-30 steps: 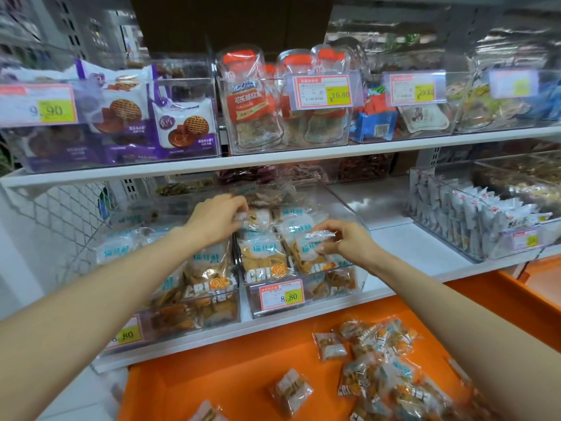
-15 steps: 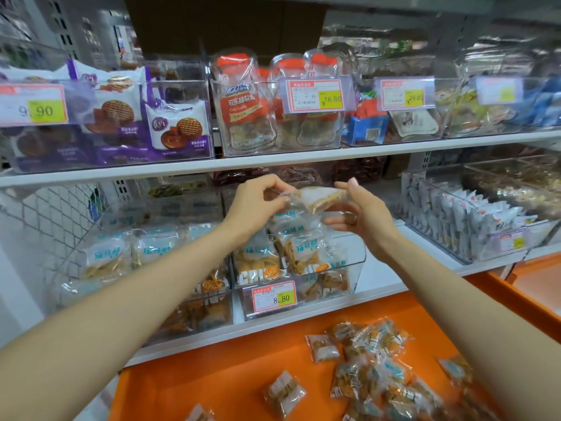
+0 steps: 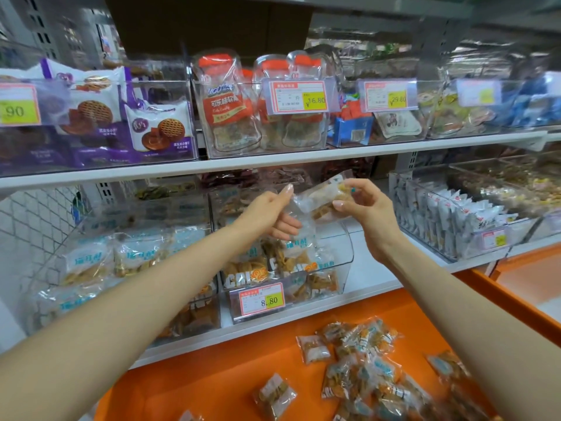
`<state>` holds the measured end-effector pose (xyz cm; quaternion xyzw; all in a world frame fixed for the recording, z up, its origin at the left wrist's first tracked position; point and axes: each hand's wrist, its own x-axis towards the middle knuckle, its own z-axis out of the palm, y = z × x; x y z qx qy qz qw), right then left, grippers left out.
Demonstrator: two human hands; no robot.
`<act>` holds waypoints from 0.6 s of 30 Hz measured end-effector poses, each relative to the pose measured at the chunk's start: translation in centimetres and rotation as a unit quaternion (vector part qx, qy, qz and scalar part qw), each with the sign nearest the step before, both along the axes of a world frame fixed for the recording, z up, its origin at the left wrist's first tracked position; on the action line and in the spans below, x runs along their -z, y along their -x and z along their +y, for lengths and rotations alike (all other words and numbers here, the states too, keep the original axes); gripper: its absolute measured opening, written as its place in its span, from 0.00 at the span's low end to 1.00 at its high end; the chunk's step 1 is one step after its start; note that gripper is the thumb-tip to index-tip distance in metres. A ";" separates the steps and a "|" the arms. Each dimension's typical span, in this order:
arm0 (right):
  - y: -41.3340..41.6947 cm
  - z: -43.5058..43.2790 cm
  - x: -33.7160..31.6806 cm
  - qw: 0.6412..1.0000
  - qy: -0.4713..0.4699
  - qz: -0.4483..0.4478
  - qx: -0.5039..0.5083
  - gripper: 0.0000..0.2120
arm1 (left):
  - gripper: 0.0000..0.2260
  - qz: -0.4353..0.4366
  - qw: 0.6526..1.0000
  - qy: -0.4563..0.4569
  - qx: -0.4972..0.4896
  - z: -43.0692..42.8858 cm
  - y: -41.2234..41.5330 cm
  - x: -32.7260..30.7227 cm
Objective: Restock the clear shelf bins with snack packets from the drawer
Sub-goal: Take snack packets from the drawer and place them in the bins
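The clear bin [image 3: 344, 253] with the 8.80 price tag [image 3: 262, 299] on its front holds blue-lettered packets of golden crisps, piled in its lower part. The neighbouring bin [image 3: 91, 247] on its left carries the same sort. Below them, the orange drawer [image 3: 197, 378] has loose packets [image 3: 364, 360] scattered toward its right side.

You hold one snack packet [image 3: 323, 197] in the air above the tagged bin. Your right hand [image 3: 368, 214] has its fingers pinching the right end. Your left hand [image 3: 273, 214] takes the left end, thumb straight, fingers curled beneath. The packet is clear film with golden-brown pieces inside, tilted up toward the right.
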<state>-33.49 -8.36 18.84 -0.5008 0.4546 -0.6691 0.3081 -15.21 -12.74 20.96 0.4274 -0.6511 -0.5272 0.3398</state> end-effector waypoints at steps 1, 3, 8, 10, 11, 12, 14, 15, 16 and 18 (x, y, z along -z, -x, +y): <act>-0.2 0.1 -0.2 1.000 0.017 0.005 -0.012 0.16 | 0.16 0.028 0.997 -0.063 0.022 0.1 0.3 -0.3; -0.7 0.3 -0.4 0.998 0.025 0.028 -0.046 0.17 | 0.17 0.063 0.991 -0.114 0.042 0.2 0.6 -0.5; 0.2 0.5 -0.6 0.986 -0.036 -0.064 -0.150 0.21 | 0.05 0.131 0.990 -0.038 0.028 -0.2 0.3 0.2; 0.9 0.6 -0.5 0.983 -0.062 -0.102 -0.143 0.19 | 0.11 0.079 0.994 0.075 0.020 -0.4 -0.1 0.5; 0.9 0.6 -0.5 0.987 -0.085 -0.065 -0.124 0.17 | 0.13 0.068 0.990 0.118 0.025 -0.3 -0.2 0.5; 0.9 0.6 -0.4 0.988 -0.109 -0.007 -0.107 0.16 | 0.15 0.065 0.986 0.151 0.039 -0.1 -0.2 0.4; 0.7 0.5 -0.1 0.983 -0.141 0.073 -0.095 0.14 | 0.19 0.046 0.975 0.206 0.075 0.2 -0.2 0.1; 0.6 0.5 0.0 0.982 -0.148 0.080 -0.089 0.12 | 0.21 0.023 0.970 0.224 0.090 0.1 -0.3 0.2; 0.7 0.5 0.1 0.983 -0.148 0.082 -0.075 0.11 | 0.23 -0.006 0.966 0.238 0.096 -0.2 -0.5 0.3; 1.2 0.4 0.2 0.986 -0.144 0.081 -0.019 0.10 | 0.22 -0.079 0.953 0.290 0.045 -1.2 -1.5 0.9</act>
